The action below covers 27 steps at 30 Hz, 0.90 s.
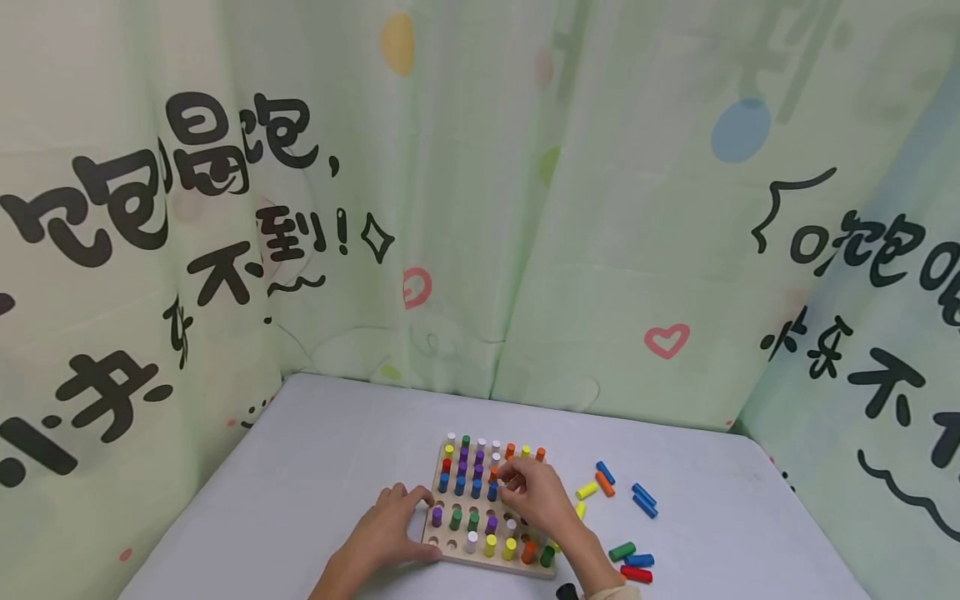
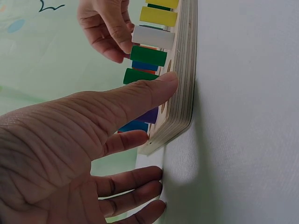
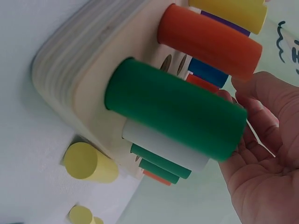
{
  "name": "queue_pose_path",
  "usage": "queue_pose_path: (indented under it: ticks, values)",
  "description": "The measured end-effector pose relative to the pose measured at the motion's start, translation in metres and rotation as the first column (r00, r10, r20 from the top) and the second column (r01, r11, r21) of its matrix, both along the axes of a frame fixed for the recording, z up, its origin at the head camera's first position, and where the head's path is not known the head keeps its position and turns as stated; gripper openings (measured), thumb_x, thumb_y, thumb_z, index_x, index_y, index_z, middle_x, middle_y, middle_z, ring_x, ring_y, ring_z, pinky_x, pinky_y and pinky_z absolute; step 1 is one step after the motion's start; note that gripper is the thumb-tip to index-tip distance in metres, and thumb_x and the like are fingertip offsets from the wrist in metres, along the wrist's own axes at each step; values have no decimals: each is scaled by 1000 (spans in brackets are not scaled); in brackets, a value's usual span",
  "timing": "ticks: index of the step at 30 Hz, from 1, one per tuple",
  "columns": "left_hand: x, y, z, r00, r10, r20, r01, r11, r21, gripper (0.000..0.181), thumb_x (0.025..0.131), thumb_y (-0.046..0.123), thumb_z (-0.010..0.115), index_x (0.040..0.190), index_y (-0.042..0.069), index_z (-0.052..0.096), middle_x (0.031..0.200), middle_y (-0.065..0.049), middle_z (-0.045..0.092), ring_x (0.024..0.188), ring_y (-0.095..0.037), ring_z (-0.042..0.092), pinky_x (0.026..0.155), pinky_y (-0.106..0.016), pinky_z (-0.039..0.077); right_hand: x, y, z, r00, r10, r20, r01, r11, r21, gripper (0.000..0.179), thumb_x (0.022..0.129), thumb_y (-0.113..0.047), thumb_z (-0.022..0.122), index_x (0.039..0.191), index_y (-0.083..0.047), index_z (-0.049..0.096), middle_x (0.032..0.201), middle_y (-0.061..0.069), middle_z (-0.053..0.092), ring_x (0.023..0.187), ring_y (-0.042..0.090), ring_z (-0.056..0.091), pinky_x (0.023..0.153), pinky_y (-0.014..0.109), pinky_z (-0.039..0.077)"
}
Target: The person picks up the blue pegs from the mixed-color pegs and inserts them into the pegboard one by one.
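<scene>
A wooden pegboard (image 1: 495, 565) bears rows of coloured pegs, with blue pegs (image 1: 460, 485) in a middle row. My left hand (image 1: 382, 525) rests at its left side, the thumb on the near-left corner and the index finger touching the edge. In the left wrist view the other left fingers (image 2: 131, 191) extend beside the board. Over the board's right half, my right hand (image 1: 536, 492) has its fingertips close together beside a blue peg (image 3: 208, 72). Whether they pinch a peg is hidden. A green peg (image 3: 175, 109) blocks part of the right wrist view.
Loose pegs lie right of the board: blue pegs (image 1: 644, 500), an orange peg (image 1: 604, 484), a green peg (image 1: 622, 551) and a red peg (image 1: 637, 574). Yellow pegs (image 3: 81, 161) lie by its right edge. A small black object (image 1: 567, 591) sits at the near side. Printed curtains (image 1: 465, 333) surround the white table.
</scene>
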<state>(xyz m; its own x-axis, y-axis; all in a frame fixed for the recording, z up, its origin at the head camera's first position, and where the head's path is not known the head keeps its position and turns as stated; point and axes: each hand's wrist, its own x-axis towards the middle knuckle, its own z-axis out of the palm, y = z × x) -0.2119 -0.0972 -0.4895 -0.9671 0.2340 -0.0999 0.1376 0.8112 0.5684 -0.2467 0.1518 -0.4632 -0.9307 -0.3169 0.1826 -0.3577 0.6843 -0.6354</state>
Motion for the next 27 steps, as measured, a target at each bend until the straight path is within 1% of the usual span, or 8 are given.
queue_pose_path:
  ticks: [10, 14, 19, 27]
  values:
    - [1, -1, 0, 1000, -6, -10, 6, 1000, 8, 60, 70, 40, 94, 116, 19, 63, 104, -9, 55, 96, -29, 49, 87, -57, 52, 5, 0, 2, 1000, 6, 7, -6, 1000, -19, 13, 88, 0, 75, 99, -3, 70, 92, 2, 69, 80, 13, 62, 70, 22, 53]
    - [1, -1, 0, 1000, -6, -3, 6, 1000, 9, 59, 70, 40, 94, 116, 19, 63, 104, -9, 55, 96, -29, 49, 87, -57, 52, 8, 2, 2, 1000, 1, 12, -1, 1000, -23, 14, 88, -2, 76, 101, -4, 70, 93, 1, 69, 81, 13, 63, 70, 22, 53]
    - [0, -1, 0, 1000, -2, 5, 1, 1000, 8, 59, 70, 40, 94, 117, 20, 63, 105, -9, 55, 97, -29, 49, 88, -57, 52, 13, 3, 3, 999, -13, 30, 13, 1000, -14, 14, 89, -3, 75, 102, -5, 70, 94, 1, 69, 83, 13, 64, 72, 21, 53]
    - [0, -1, -1, 1000, -2, 1, 2, 1000, 7, 59, 70, 40, 94, 116, 20, 63, 105, -10, 55, 96, -29, 49, 88, -57, 52, 23, 9, 7, 999, -25, 28, 26, 999, -21, 14, 89, -5, 77, 102, -6, 71, 93, -1, 68, 80, 11, 62, 69, 20, 52]
